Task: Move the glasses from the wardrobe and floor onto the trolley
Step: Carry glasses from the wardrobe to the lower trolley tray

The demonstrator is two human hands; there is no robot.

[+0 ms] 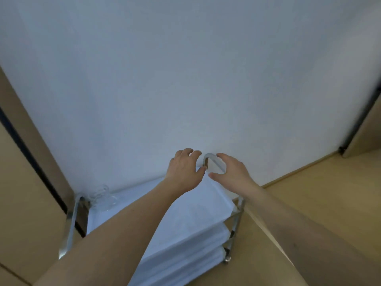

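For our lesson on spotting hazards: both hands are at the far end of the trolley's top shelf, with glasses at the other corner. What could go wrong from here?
1. The glasses stand right at the corner of the trolley beside its rail; a jolt could tip them off.
2. The left hand and right hand are by the far handle; tugging it may roll the trolley.
3. The white cloth could slide, shifting the glasses.

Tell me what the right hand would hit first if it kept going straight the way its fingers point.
Probably the trolley's curved metal handle, which sits just ahead of the right hand; the white wall is right behind it. Depth is hard to judge.
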